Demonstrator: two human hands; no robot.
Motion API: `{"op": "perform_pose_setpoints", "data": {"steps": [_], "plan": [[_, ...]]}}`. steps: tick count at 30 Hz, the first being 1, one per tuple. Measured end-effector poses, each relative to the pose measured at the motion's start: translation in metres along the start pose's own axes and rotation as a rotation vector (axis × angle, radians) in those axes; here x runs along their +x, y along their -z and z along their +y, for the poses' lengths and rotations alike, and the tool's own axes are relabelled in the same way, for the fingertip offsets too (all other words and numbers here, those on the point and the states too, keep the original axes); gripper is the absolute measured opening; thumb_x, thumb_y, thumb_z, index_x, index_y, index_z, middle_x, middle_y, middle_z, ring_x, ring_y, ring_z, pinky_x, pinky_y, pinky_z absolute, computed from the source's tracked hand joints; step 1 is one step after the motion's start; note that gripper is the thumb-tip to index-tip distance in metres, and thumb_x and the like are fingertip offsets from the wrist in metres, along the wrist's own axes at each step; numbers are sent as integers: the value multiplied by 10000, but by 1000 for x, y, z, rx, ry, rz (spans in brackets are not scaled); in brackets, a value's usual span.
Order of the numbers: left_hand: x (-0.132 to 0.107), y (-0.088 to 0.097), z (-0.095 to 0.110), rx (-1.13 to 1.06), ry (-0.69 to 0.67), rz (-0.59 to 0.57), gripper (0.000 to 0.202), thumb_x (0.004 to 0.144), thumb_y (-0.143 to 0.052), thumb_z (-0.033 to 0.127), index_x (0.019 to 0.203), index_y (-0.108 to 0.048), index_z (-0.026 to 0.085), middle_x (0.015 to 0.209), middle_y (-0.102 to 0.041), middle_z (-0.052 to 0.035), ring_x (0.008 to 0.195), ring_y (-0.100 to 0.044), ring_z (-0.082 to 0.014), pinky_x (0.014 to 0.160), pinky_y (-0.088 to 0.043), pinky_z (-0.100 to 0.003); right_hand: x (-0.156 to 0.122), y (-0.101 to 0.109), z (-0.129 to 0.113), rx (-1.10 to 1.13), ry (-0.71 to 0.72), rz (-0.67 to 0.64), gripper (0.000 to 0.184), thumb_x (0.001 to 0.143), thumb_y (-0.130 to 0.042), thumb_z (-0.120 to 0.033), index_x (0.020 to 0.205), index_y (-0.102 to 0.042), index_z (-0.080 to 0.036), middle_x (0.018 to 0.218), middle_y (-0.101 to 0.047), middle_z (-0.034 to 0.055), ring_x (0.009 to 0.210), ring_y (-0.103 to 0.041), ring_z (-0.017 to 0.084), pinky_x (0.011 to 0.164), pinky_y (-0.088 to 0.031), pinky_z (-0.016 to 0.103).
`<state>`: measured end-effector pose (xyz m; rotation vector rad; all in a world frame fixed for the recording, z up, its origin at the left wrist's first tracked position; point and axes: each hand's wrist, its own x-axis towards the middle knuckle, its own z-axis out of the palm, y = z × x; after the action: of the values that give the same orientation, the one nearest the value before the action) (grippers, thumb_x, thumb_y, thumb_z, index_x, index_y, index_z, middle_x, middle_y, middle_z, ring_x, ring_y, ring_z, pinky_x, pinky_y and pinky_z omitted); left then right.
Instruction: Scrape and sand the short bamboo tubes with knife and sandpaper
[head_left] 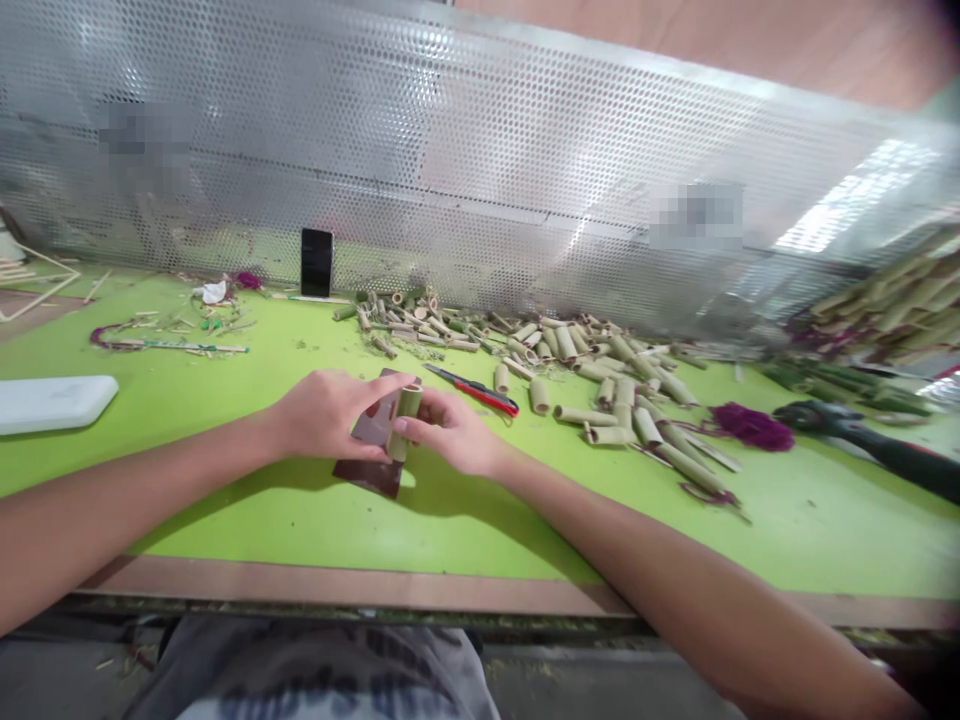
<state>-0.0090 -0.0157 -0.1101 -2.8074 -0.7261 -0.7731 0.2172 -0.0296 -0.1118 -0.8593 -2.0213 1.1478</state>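
My right hand (454, 432) grips a short bamboo tube (406, 413), held nearly upright just above the green table (300, 520). My left hand (324, 412) holds a brown sheet, probably sandpaper (373, 440), against the left side of the tube, with its index finger reaching across to the tube's top. The sheet's lower part rests on the table. Both hands meet near the table's front middle.
A red-handled knife (474, 389) lies just behind my hands. Several cut bamboo tubes (600, 380) are strewn along the back and right. A dark phone (316, 262) leans on the perforated metal wall (480, 180). A white flat object (52, 402) lies at left, purple thread (751, 426) and a dark tool (862, 440) at right.
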Motion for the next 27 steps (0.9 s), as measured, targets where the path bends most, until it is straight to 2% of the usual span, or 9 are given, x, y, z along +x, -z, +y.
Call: {"op": "perform_pose_setpoints", "data": {"steps": [5,13,17,22,27], "plan": [[-2,-2,-3,3,-1,26,790,900,-514,707,1487,-400,190,801,-717,4,685,-675,-179,659,-446,-268,0,0,-1,42,-3,10,234,879,-656,-387,1024,-674,-205,907,-691,35,767,-623,174,689,-513,318],[-1,-2,-5,7,-15,78,777,899,-536,703,1446,-470,156,782,-723,3,666,-674,-176,652,-453,-275,1,1,-3,115,-19,53,211,862,-656,-359,1003,-641,-202,862,-670,19,703,-602,152,650,-507,306],[-2,-1,-6,-68,-18,82,760,894,-541,702,1423,-501,158,784,-725,-4,657,-677,-175,641,-472,-271,1,4,-3,-78,-27,89,238,865,-624,-366,1020,-644,-185,861,-671,29,692,-581,156,635,-476,304],[1,4,3,-333,105,80,446,971,-539,490,1298,-615,196,801,-729,7,632,-670,-131,615,-503,-229,-3,6,-8,-480,107,100,175,862,-597,-307,983,-633,-186,815,-663,24,661,-556,150,603,-412,277],[6,9,15,-509,152,173,234,955,-609,356,1088,-695,184,892,-749,-24,718,-679,-131,661,-546,-223,-6,3,-11,-737,253,143,162,906,-558,-351,883,-578,-191,759,-640,34,656,-547,161,601,-366,276]]}}
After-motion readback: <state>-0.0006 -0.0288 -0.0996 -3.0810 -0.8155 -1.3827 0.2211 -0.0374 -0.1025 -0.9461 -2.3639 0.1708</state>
